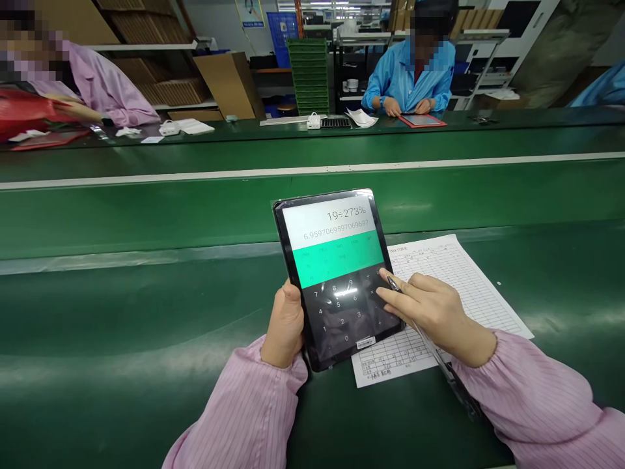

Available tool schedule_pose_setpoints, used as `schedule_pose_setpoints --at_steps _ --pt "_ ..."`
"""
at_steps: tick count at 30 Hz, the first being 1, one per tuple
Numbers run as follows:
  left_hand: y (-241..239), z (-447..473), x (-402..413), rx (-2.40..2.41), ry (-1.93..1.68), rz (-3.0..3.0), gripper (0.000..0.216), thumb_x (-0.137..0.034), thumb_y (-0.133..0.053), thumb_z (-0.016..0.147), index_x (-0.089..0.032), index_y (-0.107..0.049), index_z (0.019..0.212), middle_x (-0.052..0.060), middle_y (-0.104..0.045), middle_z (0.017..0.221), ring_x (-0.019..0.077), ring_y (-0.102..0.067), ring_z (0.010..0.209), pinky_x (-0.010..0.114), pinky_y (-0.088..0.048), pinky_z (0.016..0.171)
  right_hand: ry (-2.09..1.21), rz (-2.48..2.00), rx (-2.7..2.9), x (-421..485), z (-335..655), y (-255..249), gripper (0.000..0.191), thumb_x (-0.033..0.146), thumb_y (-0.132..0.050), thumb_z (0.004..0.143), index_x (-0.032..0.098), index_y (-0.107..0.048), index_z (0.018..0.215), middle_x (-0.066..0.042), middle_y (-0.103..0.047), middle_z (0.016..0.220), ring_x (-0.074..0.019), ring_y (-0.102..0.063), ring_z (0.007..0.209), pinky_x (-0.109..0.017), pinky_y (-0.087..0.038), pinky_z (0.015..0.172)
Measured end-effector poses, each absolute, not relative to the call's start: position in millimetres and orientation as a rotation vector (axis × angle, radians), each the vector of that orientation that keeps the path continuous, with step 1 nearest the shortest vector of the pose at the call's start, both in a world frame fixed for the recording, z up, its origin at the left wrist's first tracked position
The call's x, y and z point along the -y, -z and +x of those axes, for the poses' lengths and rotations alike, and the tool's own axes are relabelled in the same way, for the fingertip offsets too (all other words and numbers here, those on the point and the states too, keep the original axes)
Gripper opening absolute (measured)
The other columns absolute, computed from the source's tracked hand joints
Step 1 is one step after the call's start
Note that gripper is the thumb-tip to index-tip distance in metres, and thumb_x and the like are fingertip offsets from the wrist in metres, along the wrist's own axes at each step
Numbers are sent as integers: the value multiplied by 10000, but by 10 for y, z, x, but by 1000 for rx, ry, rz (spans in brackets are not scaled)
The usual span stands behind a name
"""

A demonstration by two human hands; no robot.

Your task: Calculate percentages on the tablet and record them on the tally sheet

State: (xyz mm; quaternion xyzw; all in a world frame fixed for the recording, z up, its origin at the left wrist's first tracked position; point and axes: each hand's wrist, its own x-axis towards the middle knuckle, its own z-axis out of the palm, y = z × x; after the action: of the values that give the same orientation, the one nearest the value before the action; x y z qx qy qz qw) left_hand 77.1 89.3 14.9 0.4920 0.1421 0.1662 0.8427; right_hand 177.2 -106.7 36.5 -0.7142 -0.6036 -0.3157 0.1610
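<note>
My left hand (pixel 286 322) grips the left edge of a black tablet (pixel 319 339), thumb at the front edge. The tablet is tilted up and shows a calculator with 19÷273% on the upper line and a long decimal below it. At the tablet's right side is my right hand (pixel 434 309), its index finger at the keys of the right column. A pen (pixel 394 284) is held in it, the tip sticking out between the fingers. Under the tablet and right hand lies a printed form sheet (pixel 469 280) with handwriting at its lower edge.
I sit at a green bench (pixel 146 365) with a raised green ledge (pixel 195 218) behind it. Across it, a person in blue (pixel 413 75) handles a red-edged tablet (pixel 422 120), and a person in pink (pixel 102 85) is at far left. Green crates (pixel 307 75) are stacked behind.
</note>
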Motion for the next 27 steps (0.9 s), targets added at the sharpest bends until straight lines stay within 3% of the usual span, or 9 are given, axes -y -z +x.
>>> schedule_pose_setpoints --at_steps 9,13,18,23,27 --pt "-159 765 -875 -264 -321 1010 791 -743 -605 573 -176 -617 1125 156 -649 1083 336 -647 886 427 -553 686 940 -2056 1743 1071 1768 -364 92 122 -540 909 136 -632 903 -110 -676 1056 -136 -438 539 -272 -458 477" --pt "-179 763 -868 -246 -340 1025 765 -740 -596 586 -159 -631 1082 156 -664 1037 325 -652 859 412 -549 667 959 -1979 1722 1086 1749 -393 98 85 -543 903 123 -587 983 -158 -677 1022 -139 -484 575 -271 -474 508" --pt "-178 763 -871 -275 -369 1039 722 -737 -606 568 -123 -657 945 137 -693 854 284 -663 761 364 -539 632 874 -1780 1696 1091 1598 -483 209 25 -482 912 105 -528 1100 -146 -694 818 -124 -456 517 -248 -398 439" --pt "-134 778 -865 -247 -421 1005 702 -723 -627 573 -124 -652 939 112 -692 823 258 -660 755 337 -524 647 674 -1826 1744 1002 1344 -431 97 70 -488 914 136 -547 875 -132 -682 816 -116 -373 498 -257 -350 436" --pt "-128 795 -859 -217 -433 1008 681 -717 -617 600 -114 -649 916 105 -688 806 240 -655 728 322 -513 635 607 -1860 1878 908 1187 -345 204 104 -453 925 153 -544 749 -120 -682 946 -134 -424 543 -279 -346 476"
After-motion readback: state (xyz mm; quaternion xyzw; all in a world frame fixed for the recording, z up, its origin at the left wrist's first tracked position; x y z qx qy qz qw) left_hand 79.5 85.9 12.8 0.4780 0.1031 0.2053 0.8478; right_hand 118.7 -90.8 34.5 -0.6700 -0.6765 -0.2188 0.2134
